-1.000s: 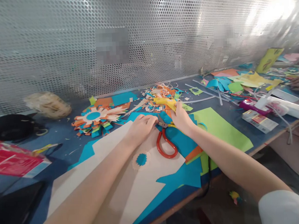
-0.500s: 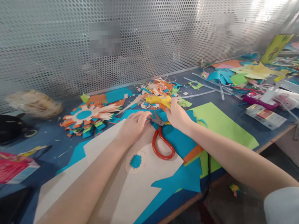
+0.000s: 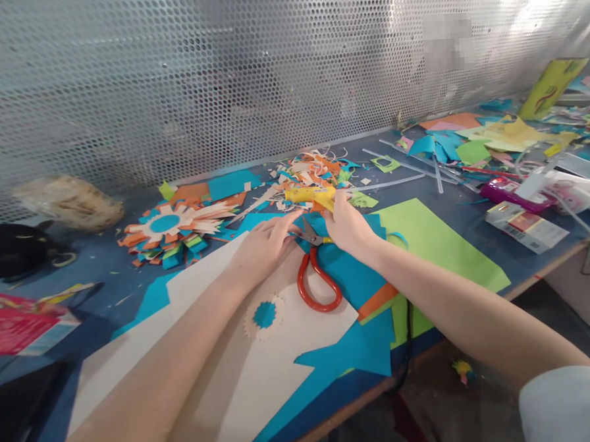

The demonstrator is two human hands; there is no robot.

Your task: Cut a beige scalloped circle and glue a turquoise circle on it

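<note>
My right hand (image 3: 352,226) is wrapped round the handle of a yellow glue gun (image 3: 309,195), whose barrel points left. My left hand (image 3: 264,246) rests low over the cream paper (image 3: 283,367), its fingertips drawn together below the gun's front end. Whatever those fingertips pinch is hidden or too small to make out. Between my hands lie red-handled scissors (image 3: 319,279), blades towards my left fingers. Nearer to me, a small cream ring with a blue centre (image 3: 264,314) lies on the paper. Blue sheets (image 3: 351,350) stick out from beneath the cream one.
Left of my hands sits a fringed paper flower (image 3: 164,222). Paper scraps (image 3: 315,170) are heaped behind the gun. A green sheet (image 3: 440,253) and clear glue sticks (image 3: 396,181) lie to the right, with a purple tool (image 3: 514,196) beyond. A perforated metal screen (image 3: 267,71) closes the back.
The glue gun has shifted very slightly left along with my right hand. My left fingers stay close to the same spot. The view has moved a little.
</note>
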